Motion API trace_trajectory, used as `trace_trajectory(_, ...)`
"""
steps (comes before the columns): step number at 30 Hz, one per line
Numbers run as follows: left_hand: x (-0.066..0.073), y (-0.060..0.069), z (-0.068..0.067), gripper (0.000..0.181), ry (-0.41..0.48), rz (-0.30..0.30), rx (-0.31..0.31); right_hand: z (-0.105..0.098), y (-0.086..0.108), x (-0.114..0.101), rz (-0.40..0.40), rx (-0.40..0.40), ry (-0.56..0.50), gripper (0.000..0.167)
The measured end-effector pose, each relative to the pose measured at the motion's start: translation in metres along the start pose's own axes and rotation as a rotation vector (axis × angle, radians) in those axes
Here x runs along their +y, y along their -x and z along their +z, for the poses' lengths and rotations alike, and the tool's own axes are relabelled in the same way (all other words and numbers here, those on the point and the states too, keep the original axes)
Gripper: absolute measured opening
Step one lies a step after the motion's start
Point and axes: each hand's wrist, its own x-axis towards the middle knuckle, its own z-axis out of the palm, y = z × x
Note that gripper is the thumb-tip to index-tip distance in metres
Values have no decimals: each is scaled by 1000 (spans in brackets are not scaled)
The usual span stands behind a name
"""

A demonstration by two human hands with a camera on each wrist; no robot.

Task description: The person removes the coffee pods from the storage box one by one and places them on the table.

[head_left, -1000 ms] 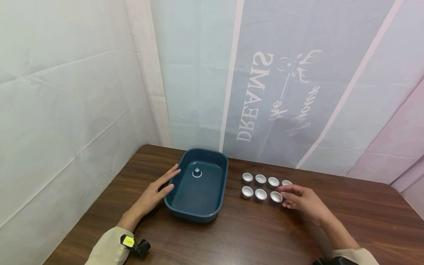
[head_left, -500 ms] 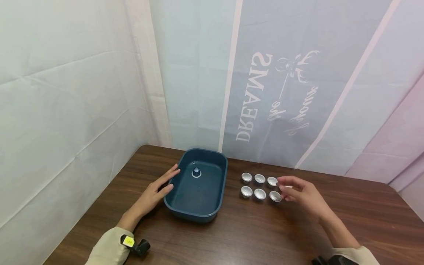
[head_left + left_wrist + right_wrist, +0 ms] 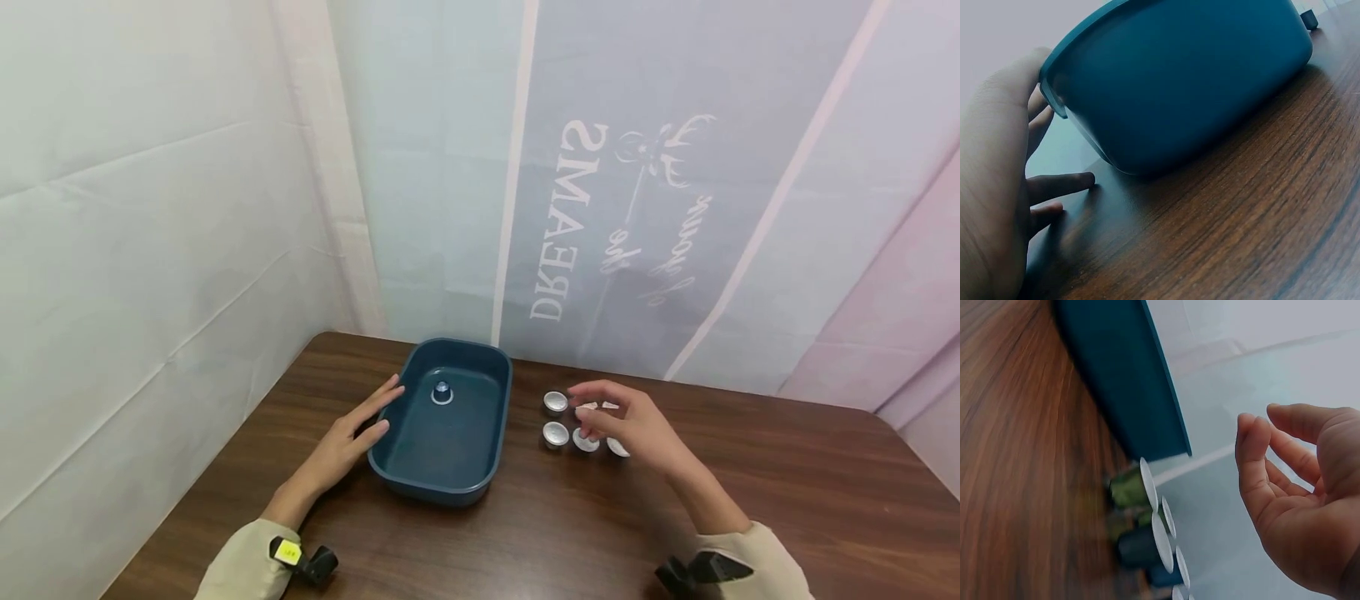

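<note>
My left hand [image 3: 345,437] rests its straight fingers on the left rim of a dark teal tray [image 3: 442,454]. In the left wrist view that hand [image 3: 997,169] touches the tray's rim, two fingertips at the table. A dark blue coffee capsule [image 3: 442,389] stands lid down inside the tray. My right hand [image 3: 637,425] is over the capsules at the tray's right, fingers bent, thumb and index apart. Nothing shows between the fingers [image 3: 1252,444] in the right wrist view. Two rows of coffee capsules, silver lids up, include a back-left one [image 3: 556,403]; the hand covers some.
The brown wooden table [image 3: 517,542] reaches back to a hanging cloth [image 3: 442,208] with printed lettering. Another pale cloth [image 3: 165,250] hangs along the left. A black wrist camera [image 3: 322,565] sits by the left sleeve. Capsule bodies [image 3: 1129,490] look green and dark blue.
My right hand has moved left from the right end of the capsule rows, over the middle capsules. The left hand stays on the tray's rim. The view has shifted slightly.
</note>
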Motion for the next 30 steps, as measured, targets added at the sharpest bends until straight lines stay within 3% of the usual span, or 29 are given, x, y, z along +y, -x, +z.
trace_trajectory(7, 3, 1, 0, 49, -12, -11, 4, 23, -20, -15, -64, -81, 14, 30)
trace_trajectory(14, 29, -1, -3, 46, 36, -15, 13, 37, -40, -22, -84, -119, 6, 30)
trace_trajectory(19, 34, 0, -5, 47, 5, 0, 17, 52, -57, -29, -103, -166, 7, 30)
trace_trajectory(25, 39, -1, -5, 46, 35, -18, 22, 75, -75, -27, -128, -200, 127, 29)
trace_trajectory(30, 17, -1, -2, 47, 28, -16, 17, 88, -89, -25, -139, -205, 224, 29)
